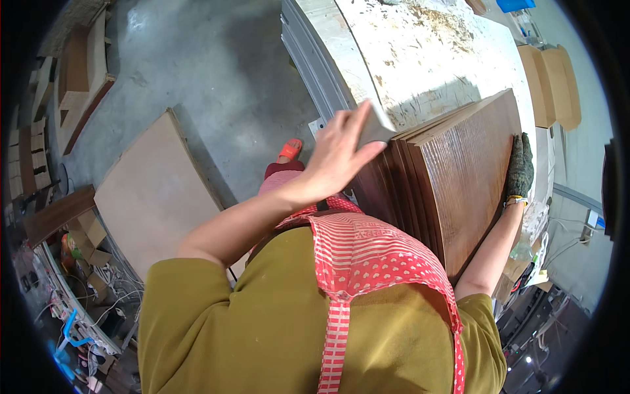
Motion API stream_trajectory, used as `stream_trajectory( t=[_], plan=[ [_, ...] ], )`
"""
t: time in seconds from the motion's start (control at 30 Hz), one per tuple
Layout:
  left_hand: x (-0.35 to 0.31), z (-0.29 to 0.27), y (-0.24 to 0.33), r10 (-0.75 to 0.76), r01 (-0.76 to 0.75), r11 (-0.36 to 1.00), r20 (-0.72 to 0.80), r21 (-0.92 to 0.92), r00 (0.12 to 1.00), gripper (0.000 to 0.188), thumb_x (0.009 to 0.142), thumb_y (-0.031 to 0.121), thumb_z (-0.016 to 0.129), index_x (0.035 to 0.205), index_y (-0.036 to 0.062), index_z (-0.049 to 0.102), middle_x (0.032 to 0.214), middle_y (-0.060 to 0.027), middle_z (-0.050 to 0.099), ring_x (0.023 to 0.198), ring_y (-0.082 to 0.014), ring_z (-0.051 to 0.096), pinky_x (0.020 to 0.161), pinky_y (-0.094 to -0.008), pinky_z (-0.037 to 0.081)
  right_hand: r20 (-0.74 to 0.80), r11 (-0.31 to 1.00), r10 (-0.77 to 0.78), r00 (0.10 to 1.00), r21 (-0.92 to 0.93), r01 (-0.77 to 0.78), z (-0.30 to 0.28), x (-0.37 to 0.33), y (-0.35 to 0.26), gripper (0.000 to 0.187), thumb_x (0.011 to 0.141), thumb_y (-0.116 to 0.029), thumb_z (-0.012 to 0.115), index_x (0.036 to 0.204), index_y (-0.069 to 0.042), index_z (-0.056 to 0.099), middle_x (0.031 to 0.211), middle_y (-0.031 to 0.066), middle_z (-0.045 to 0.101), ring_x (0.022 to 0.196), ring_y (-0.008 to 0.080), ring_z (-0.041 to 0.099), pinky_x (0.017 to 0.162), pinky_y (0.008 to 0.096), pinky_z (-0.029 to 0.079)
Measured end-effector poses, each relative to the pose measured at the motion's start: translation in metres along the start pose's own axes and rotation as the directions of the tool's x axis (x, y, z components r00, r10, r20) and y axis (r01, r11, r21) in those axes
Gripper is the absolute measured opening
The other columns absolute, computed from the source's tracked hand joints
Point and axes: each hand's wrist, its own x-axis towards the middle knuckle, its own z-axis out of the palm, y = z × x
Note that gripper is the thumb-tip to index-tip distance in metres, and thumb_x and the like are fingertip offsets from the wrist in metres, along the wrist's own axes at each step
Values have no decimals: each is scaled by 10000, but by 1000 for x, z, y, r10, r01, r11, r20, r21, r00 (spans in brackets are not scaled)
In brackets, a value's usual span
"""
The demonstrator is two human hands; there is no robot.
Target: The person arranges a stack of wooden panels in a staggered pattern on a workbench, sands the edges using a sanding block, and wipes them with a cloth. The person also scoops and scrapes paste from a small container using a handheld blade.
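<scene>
A stack of brown wood-grain boards [469, 171] stands on edge, leaning together, at the near end of the worktable. My bare left hand [341, 148] is closed on a pale grey-white block [377, 126], slightly blurred, beside the stack's upper left corner. The block is close to the board edges, but I cannot tell whether it touches them. My right hand [520, 164] wears a dark work glove and lies along the right edge of the front board, fingers stretched out and pointing away from me. Its palm is hidden.
The white worktable [433, 59] has a worn, flaking top. A large light panel [157, 190] leans at my left on the grey floor [197, 59]. Cardboard pieces [551, 85] stand at the far right. Cables and clutter fill the shelf [85, 302] at lower left.
</scene>
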Motion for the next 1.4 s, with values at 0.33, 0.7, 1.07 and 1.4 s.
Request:
stream_trajectory(
  t=[0.33, 0.7, 1.07, 1.4],
  plan=[
    [25, -28, 12, 222, -225, 974, -127, -9, 967, 777, 859, 409, 660, 1488, 113, 313, 1260, -218, 447, 1142, -399, 469, 979, -485, 368, 60, 983, -43, 997, -174, 53, 3, 0, 24, 398, 1023, -168, 354, 1405, -116, 459, 1462, 146, 433, 1300, 301, 463, 1075, 366, 396],
    [53, -28, 27, 322, -316, 935, 14, -158, 947, 788, 848, 424, 690, 1496, 165, 324, 1196, -188, 509, 1056, -371, 519, 929, -458, 393, 80, 989, 128, 989, -78, -122, -7, 2, 11, 369, 1034, -208, 341, 1351, -97, 493, 1360, 166, 513, 1183, 321, 546, 976, 375, 455],
    [74, -77, -1, 141, -166, 805, -88, -570, 986, 842, 909, 264, 670, 1523, 22, 148, 1370, -206, 429, 1282, -273, 442, 1037, -396, 400, -180, 903, 389, 904, 269, -335, -48, -11, -67, 474, 970, -302, 548, 1391, -103, 459, 1416, 154, 480, 1198, 303, 552, 985, 371, 460],
    [118, -3, 208, 836, -670, 544, 396, -505, 379, 760, 990, 453, 484, 1529, 35, 150, 1522, -168, 281, 1411, -266, 273, 1136, -372, 228, 52, 269, 540, 840, 935, -231, -152, -213, -177, 960, 729, -187, 818, 1510, -81, 270, 1459, 127, 431, 1289, 240, 469, 1041, 376, 414]
  ],
)
